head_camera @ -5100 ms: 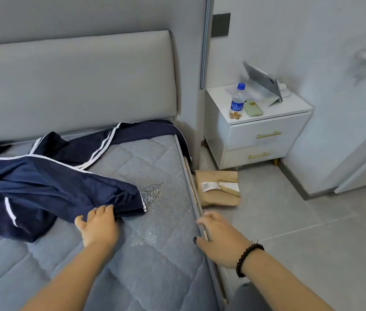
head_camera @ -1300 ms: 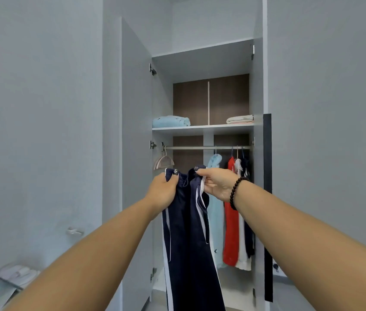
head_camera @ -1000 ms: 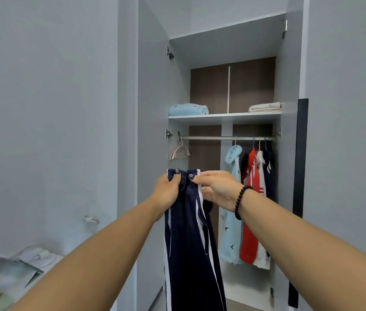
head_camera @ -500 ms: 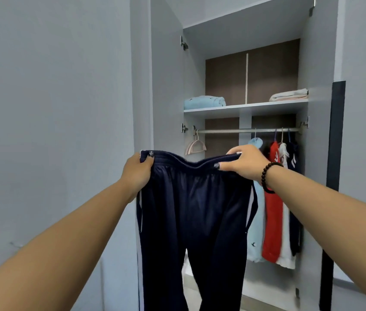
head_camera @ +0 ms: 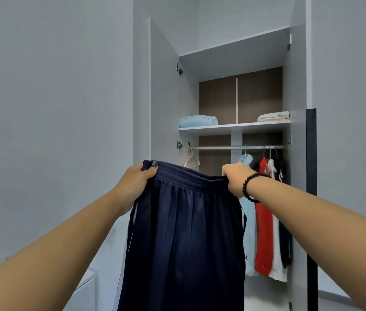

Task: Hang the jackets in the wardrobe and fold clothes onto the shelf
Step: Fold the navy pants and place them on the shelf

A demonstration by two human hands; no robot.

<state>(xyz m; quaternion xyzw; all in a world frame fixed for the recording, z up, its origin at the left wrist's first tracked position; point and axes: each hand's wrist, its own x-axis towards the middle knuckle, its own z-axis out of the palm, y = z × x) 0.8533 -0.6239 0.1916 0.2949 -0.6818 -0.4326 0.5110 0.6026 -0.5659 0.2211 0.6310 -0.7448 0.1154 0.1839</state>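
Note:
Navy track pants [head_camera: 184, 239] with a white side stripe hang spread out in front of the open wardrobe [head_camera: 235, 131]. My left hand [head_camera: 136, 182] grips the left end of the elastic waistband and my right hand [head_camera: 235, 178] grips the right end. Behind them the wardrobe shelf [head_camera: 233, 127] carries a folded light blue garment [head_camera: 197, 121] on the left and a folded cream one [head_camera: 274, 116] on the right. Under the shelf a rail [head_camera: 235, 147] holds a light blue jacket [head_camera: 249, 221], a red jacket [head_camera: 263, 221] and darker garments.
An empty pink hanger [head_camera: 191, 160] hangs at the rail's left end. The left wardrobe door [head_camera: 164, 97] stands open toward me, and the right door [head_camera: 298, 176] with a black edge frames the opening. A plain grey wall [head_camera: 54, 108] fills the left.
I carried the pants from the bed to the wardrobe. My hands moved apart along the waistband, spreading the bunched pants flat, and I stand a little farther back than half a second ago.

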